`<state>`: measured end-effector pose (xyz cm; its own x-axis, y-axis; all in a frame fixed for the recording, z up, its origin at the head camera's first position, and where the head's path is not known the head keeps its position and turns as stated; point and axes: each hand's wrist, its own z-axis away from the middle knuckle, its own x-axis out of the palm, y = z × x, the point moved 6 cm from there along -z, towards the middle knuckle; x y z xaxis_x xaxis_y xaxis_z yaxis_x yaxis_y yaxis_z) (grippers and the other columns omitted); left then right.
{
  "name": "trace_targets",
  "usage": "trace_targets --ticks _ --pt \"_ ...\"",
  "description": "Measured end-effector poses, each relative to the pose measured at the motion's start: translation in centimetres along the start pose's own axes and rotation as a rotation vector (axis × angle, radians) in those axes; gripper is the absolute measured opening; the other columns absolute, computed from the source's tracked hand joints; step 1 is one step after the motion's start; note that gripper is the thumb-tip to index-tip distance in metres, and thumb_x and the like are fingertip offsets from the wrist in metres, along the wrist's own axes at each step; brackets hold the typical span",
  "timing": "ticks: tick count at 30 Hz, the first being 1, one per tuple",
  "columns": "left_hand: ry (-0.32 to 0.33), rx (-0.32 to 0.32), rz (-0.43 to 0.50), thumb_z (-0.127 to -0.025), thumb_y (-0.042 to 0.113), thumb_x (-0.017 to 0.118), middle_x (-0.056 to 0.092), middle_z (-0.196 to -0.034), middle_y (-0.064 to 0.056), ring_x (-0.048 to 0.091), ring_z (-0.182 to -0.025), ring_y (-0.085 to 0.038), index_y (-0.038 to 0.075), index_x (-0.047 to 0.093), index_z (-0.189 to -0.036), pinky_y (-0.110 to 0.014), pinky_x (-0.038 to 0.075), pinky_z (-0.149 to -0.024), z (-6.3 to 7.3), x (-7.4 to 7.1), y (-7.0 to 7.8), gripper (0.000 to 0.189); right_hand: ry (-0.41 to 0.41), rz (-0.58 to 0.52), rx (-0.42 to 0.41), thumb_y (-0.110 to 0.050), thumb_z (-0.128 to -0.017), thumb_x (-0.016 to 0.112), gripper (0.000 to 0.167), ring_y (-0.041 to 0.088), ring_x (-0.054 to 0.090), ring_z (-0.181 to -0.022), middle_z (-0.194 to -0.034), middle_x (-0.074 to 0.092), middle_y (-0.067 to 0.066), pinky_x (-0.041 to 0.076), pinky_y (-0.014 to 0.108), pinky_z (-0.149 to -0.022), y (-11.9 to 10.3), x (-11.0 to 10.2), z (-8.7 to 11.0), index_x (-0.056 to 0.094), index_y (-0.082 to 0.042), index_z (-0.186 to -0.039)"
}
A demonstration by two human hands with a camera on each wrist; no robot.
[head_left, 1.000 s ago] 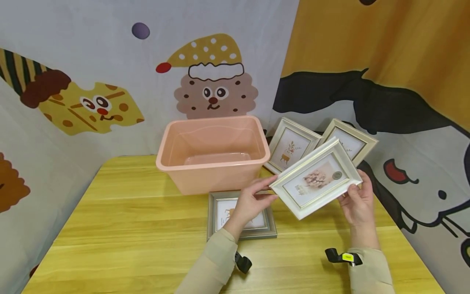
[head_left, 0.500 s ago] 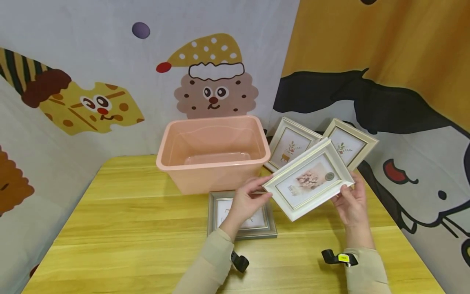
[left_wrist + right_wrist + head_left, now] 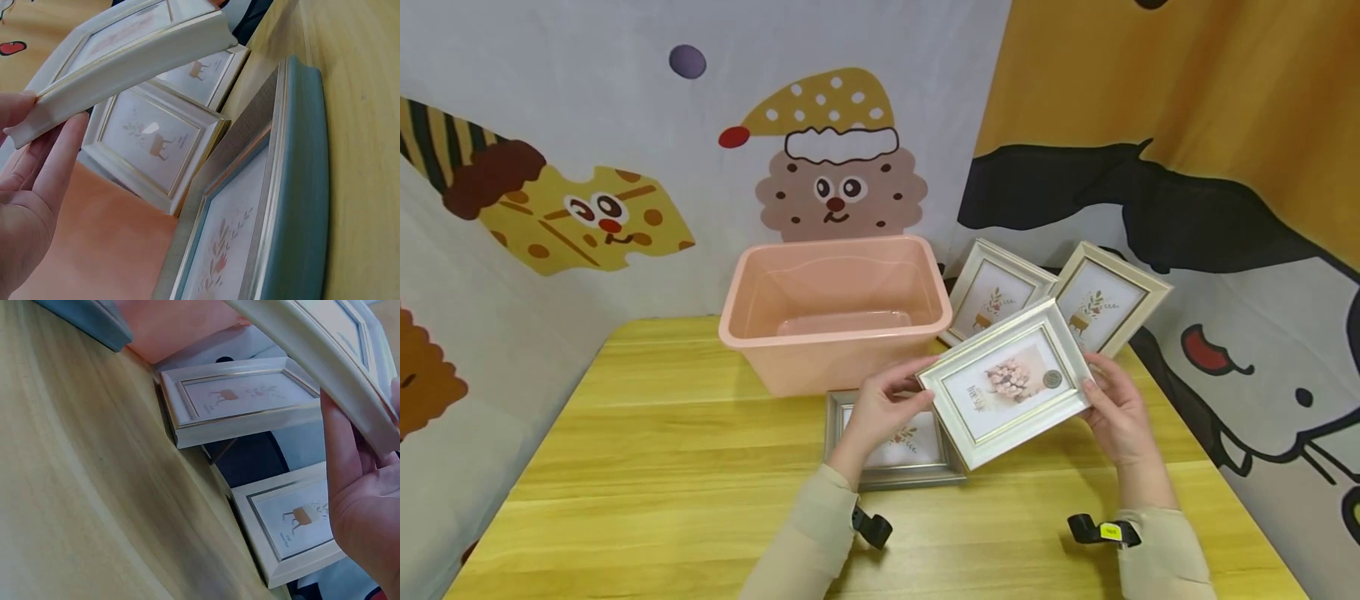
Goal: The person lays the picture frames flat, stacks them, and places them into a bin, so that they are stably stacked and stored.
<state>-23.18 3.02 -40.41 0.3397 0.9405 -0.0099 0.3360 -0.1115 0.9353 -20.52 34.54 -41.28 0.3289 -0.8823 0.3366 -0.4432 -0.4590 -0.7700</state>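
Note:
Between both hands, a white picture frame with gold inner trim and a pink flower print is held tilted above the table. My left hand pinches its left end, thumb in front and fingers behind, as the left wrist view also shows at the frame's edge. My right hand grips the opposite end with the thumb on the front. Beneath the left hand lies a grey picture frame, face up and partly covered. Behind the held one stand a white frame and a cream frame, both leaning back.
A pink plastic bin stands at the back of the wooden table, left of the leaning frames. Cartoon-printed cloth hangs close behind the table and along its right side. Black wrist cameras sit at both cuffs.
Both hands have carried the white picture frame left and slightly down, turning its face more towards the head camera. More of the cream frame behind now shows. The bin and other frames stay put.

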Motion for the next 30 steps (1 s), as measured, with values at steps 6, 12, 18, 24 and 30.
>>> trace_targets --ticks 6,12,18,24,30 --pt "-0.006 -0.006 0.069 -0.087 -0.005 0.071 0.066 -0.107 -0.023 0.065 -0.093 -0.033 -0.002 0.063 -0.13 -0.038 0.061 -0.072 0.3 -1.1 -0.2 0.044 0.022 0.122 0.069 0.012 -0.101 0.036 0.044 0.016 0.069 -0.095 -0.118 0.07 0.007 0.06 0.027 -0.071 0.3 0.5 0.2 0.051 -0.001 -0.141" --pt "0.031 -0.008 0.064 -0.087 -0.006 0.071 0.065 -0.103 -0.027 0.062 -0.092 -0.036 -0.003 0.063 -0.129 -0.035 0.061 -0.073 0.8 -2.3 -0.4 0.043 0.047 0.248 0.13 0.013 -0.1 0.04 0.045 0.014 0.068 -0.091 -0.113 0.07 0.004 0.058 0.025 -0.067 0.8 1.1 0.4 0.047 0.002 -0.143" --pt "0.084 -0.032 0.073 -0.087 -0.005 0.072 0.066 -0.103 -0.026 0.064 -0.091 -0.029 -0.003 0.064 -0.127 -0.037 0.061 -0.072 1.4 -3.3 -0.4 0.041 0.059 0.371 0.214 0.01 -0.1 0.045 0.046 0.012 0.067 -0.088 -0.113 0.07 -0.001 0.058 0.025 -0.066 1.5 1.3 0.8 0.047 -0.001 -0.145" --pt "0.101 -0.016 0.101 -0.088 -0.006 0.07 0.064 -0.102 -0.029 0.066 -0.087 -0.02 -0.007 0.061 -0.128 -0.04 0.061 -0.072 1.7 -4.4 -0.6 0.041 -0.012 0.401 0.251 0.01 -0.1 0.046 0.05 0.014 0.068 -0.089 -0.115 0.068 -0.001 0.059 0.028 -0.067 2.3 2.0 0.9 0.041 -0.002 -0.148" --pt "0.134 0.003 0.086 -0.088 -0.007 0.069 0.064 -0.101 -0.031 0.066 -0.084 -0.019 -0.008 0.061 -0.127 -0.038 0.061 -0.071 2.3 -5.6 -0.5 0.04 -0.07 0.515 0.314 0.007 -0.099 0.051 0.056 0.013 0.068 -0.085 -0.111 0.068 -0.005 0.059 0.027 -0.061 3.2 2.8 1.3 0.039 -0.007 -0.151"
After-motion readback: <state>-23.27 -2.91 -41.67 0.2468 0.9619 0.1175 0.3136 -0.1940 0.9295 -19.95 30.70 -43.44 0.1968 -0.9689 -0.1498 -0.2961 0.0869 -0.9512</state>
